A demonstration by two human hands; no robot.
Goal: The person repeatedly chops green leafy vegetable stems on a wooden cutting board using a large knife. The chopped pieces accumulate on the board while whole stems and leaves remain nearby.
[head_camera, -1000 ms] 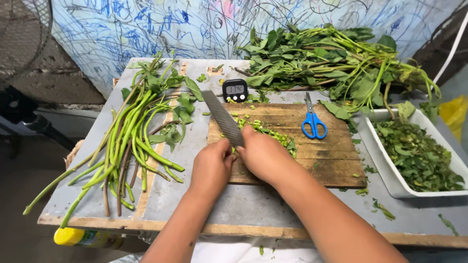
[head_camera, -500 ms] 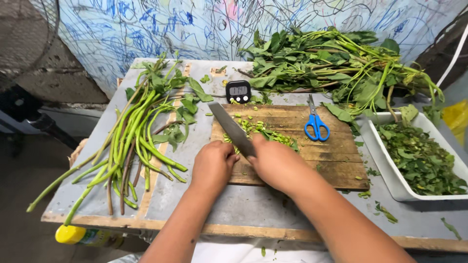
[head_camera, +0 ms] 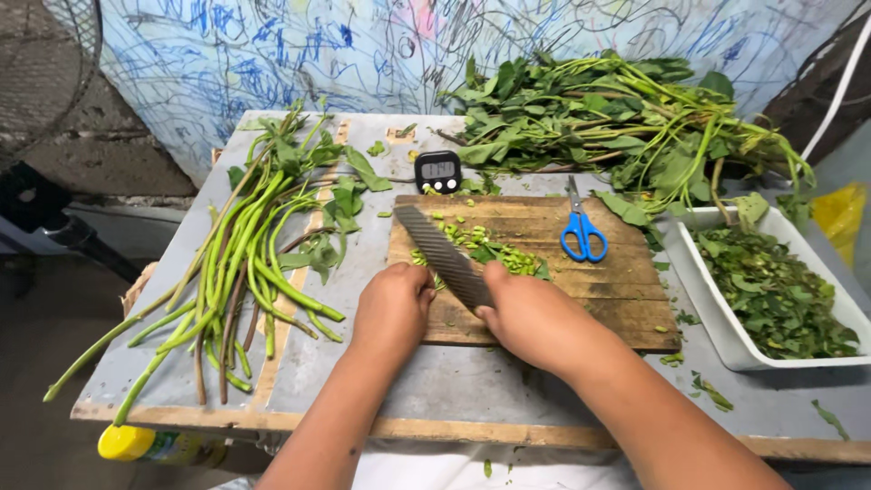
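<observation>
Right hand [head_camera: 535, 319] grips the knife [head_camera: 445, 257] (left hand [head_camera: 395, 307] fisted) over chopped greens [head_camera: 494, 249].

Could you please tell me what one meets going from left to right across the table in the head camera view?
Bare green stems → left hand → knife → blue scissors → white tray of chopped leaves.

Two bare forearms rise from the bottom edge of the frame, sleeveless and without watch, ring or glove, the left hand [head_camera: 392, 308] and right hand [head_camera: 535, 319] equally uncovered, with a strip of white garment [head_camera: 454, 470] showing at lower centre between them.
</observation>
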